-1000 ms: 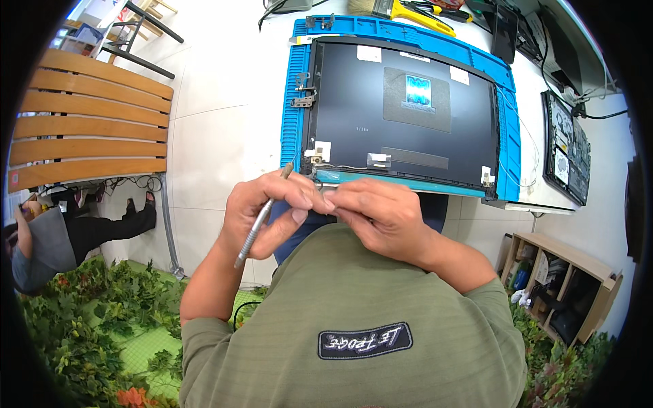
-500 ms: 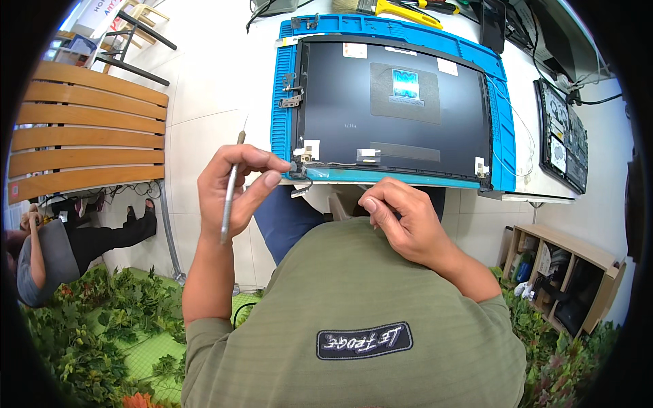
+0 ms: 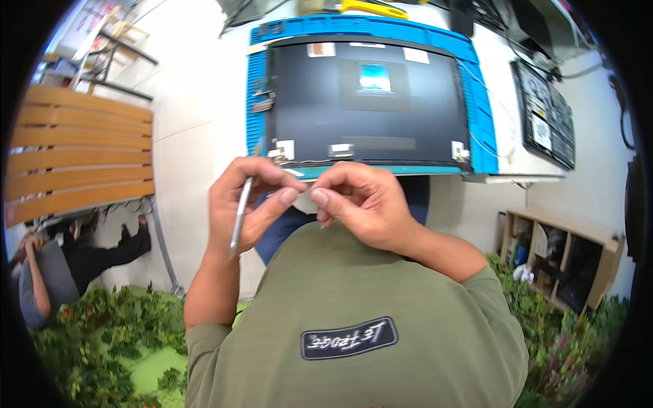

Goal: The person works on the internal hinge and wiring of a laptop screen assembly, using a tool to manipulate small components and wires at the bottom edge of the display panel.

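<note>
**Left hand (image 3: 253, 202) grips slim silver tool (image 3: 241, 214)**

The right hand (image 3: 367, 207) curls beside it, mid-frame; whether it pinches anything, I cannot tell. The dark laptop lid (image 3: 306, 98) lies beyond both, upper centre, long axis left-right, lower-left corner nearer the left hand.

This looks like a laptop repair workshop. On the white worktop (image 3: 509, 102) lies a ribbed blue mat (image 3: 367, 25) bearing a dark laptop lid (image 3: 306, 95), with loose metal hinge parts (image 3: 262, 102) beside it. Near the worktop's right edge sits an opened laptop base (image 3: 544, 112), its innards exposed; a yellow-handled tool (image 3: 374, 8) lies by the far edge. Tiled floor (image 3: 180, 170) and a slatted seat (image 3: 81, 136) give it a shop's look.
</note>
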The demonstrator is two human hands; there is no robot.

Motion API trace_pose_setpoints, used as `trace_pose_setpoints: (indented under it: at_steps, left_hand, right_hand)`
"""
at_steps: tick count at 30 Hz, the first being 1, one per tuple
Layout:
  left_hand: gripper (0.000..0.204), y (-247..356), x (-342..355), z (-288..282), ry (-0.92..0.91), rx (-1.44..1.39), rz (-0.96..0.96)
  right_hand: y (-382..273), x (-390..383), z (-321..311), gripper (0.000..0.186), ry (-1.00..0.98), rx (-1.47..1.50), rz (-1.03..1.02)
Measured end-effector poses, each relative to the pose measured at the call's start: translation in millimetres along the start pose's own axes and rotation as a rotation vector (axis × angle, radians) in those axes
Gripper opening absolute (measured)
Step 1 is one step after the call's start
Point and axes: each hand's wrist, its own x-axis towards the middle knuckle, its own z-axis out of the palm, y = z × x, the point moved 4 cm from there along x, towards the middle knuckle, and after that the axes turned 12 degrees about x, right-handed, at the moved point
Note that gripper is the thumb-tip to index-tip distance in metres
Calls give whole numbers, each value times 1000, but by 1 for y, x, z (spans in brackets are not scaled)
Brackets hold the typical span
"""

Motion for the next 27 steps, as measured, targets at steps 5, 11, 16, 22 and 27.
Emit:
trace_pose_setpoints:
  at_steps: [5, 11, 16, 22, 27]
  left_hand:
    - [33, -3, -13, -29, 133, 145, 72]
    - [30, -8, -22, -65, 229, 180, 150]
    - [29, -9, -14, -57, 197, 199, 152]
    - [28, -9, -17, -53, 182, 217, 154]
    - [28, -8, -13, -51, 162, 206, 162]
  right_hand:
    - [-43, -29, -44, 9, 217, -409, -251]
    - [-133, -115, -200, 20, 735, -603, -208]
    - [-147, -138, -247, 24, 770, -853, 75]
    - [-142, -141, -253, 22, 779, -835, 96]
    - [-140, -152, -262, 23, 791, -817, 98]
